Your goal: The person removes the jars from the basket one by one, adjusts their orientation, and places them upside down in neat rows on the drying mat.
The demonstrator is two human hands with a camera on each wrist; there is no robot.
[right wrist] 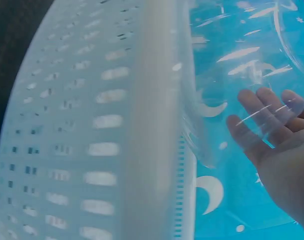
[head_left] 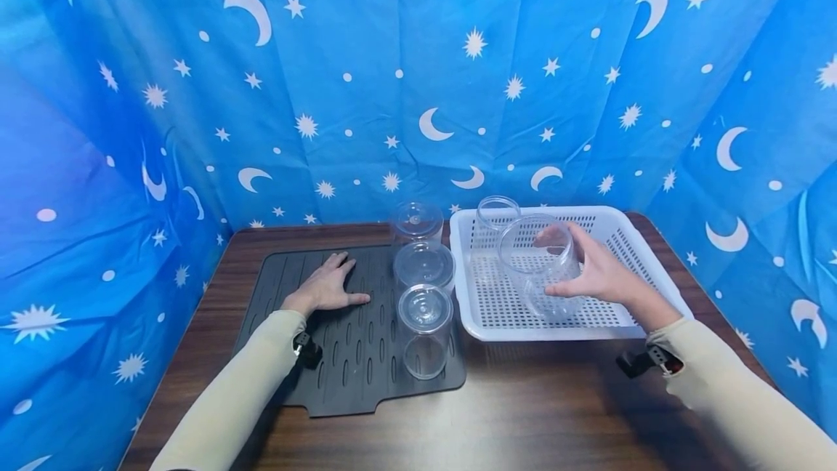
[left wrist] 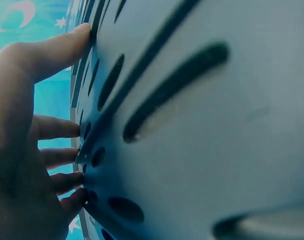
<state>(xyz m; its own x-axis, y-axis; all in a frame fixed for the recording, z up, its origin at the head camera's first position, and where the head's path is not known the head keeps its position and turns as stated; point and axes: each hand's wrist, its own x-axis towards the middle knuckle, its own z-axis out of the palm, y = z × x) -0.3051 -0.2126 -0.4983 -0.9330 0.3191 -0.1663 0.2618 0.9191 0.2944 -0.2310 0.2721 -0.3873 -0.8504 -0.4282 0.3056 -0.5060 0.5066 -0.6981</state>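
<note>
The wide, clear cylindrical container (head_left: pixel 535 283) above the basket looks like smooth, glossy plastic, streaked with highlights in the right wrist view. The three clear cylindrical jars (head_left: pixel 423 267), rowed near the counter's far edge and toward its middle, share that shine. Toward the far right corner, the white rectangular perforated basket (head_left: pixel 562 334) is smooth plastic with a soft sheen. The dark grey slotted mat (head_left: pixel 346 391) looks rubbery and matt; the brown wood-grain counter (head_left: pixel 523 413) reflects light in a satin glow. Behind the far edge, the blue star-and-moon curtain (head_left: pixel 366 35) is creased cloth; the cream sleeves (head_left: pixel 242 376) are matt cloth.
</note>
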